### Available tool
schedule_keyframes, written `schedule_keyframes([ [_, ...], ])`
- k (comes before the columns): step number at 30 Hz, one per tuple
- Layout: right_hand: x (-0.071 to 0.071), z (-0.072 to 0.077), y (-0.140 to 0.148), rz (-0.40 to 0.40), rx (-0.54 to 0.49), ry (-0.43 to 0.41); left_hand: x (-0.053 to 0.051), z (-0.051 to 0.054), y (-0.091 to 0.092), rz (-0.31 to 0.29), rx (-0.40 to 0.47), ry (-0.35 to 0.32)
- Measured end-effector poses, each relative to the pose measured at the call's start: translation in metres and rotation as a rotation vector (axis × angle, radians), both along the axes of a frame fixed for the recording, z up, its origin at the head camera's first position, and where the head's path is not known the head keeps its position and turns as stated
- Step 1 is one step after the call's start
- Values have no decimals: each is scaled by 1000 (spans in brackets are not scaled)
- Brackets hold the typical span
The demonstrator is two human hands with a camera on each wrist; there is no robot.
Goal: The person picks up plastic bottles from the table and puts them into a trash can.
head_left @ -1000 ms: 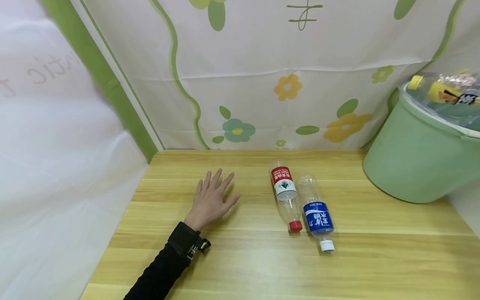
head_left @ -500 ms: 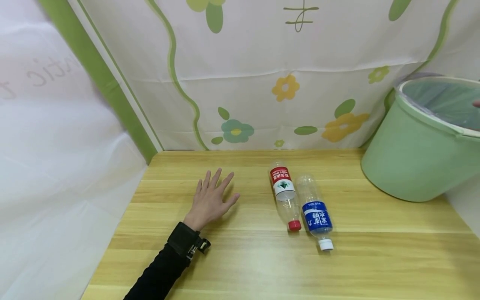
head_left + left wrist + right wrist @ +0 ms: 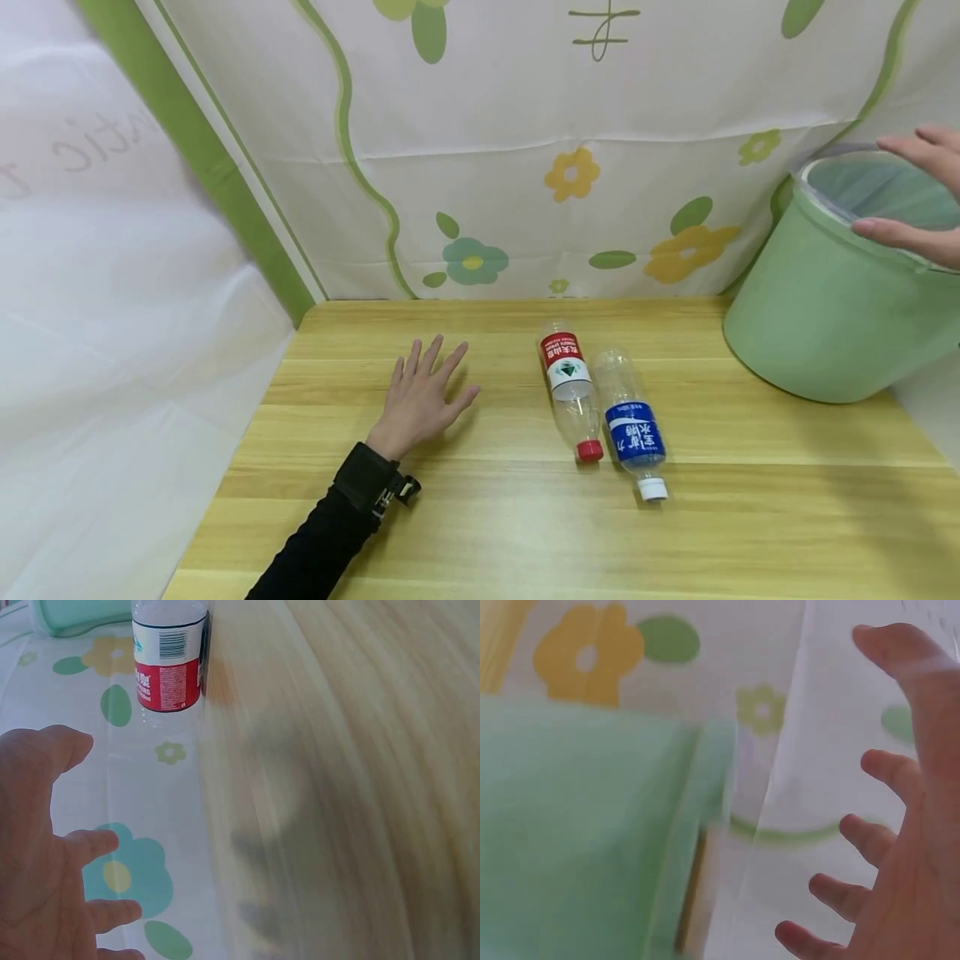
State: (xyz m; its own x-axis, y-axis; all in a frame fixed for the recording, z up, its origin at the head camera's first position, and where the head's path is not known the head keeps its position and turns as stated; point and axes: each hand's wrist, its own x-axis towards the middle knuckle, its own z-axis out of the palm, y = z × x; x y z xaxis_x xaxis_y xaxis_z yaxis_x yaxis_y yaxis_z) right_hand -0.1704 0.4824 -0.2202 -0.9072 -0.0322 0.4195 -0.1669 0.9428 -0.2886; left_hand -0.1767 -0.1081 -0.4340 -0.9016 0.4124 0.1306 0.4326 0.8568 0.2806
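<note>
My left hand (image 3: 420, 408) is over the left part of the wooden table with its fingers spread, holding nothing. To its right lie two clear plastic bottles: one with a red and white label and red cap (image 3: 570, 383), the other with a blue label and white cap (image 3: 633, 429). In the left wrist view the red-labelled bottle (image 3: 169, 664) shows beyond the thumb. At the right edge of the head view, my right hand (image 3: 926, 200), partly cut off, is above the rim of a green bin (image 3: 840, 308). Its fingers are apart and hold nothing, as the right wrist view also shows.
A clear liner hangs over the bin's rim. The bin leans at the right end of the wooden table (image 3: 480, 517). Behind the table hangs a white cloth (image 3: 487, 100) with printed flowers, and a white sheet (image 3: 112, 333) covers the left side.
One second ago a yellow-capped bottle showed above the bin's mouth; it is no longer in view. My right hand has come into view over the bin's rim. The left hand has stayed put.
</note>
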Motion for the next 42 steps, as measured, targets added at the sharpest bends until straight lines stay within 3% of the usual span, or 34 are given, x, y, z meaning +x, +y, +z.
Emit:
schedule_keyframes([
  [6, 17, 4, -41, 85, 123, 24, 1, 3, 1, -8, 2, 1],
  [11, 26, -8, -68, 217, 210, -41, 1, 5, 2, -10, -7, 0],
  [16, 30, -36, -95, 324, 244, 4, 0, 5, 3, -16, -8, 0],
  [22, 32, -68, -116, 415, 209, 74, 1, 5, 4, -19, -18, 3],
  [36, 40, -162, -136, 395, 137, -9, 0, 6, 6, -29, -20, -26],
  [42, 45, -193, -136, 373, 144, -113, 1, 8, 9, -72, -38, -33],
])
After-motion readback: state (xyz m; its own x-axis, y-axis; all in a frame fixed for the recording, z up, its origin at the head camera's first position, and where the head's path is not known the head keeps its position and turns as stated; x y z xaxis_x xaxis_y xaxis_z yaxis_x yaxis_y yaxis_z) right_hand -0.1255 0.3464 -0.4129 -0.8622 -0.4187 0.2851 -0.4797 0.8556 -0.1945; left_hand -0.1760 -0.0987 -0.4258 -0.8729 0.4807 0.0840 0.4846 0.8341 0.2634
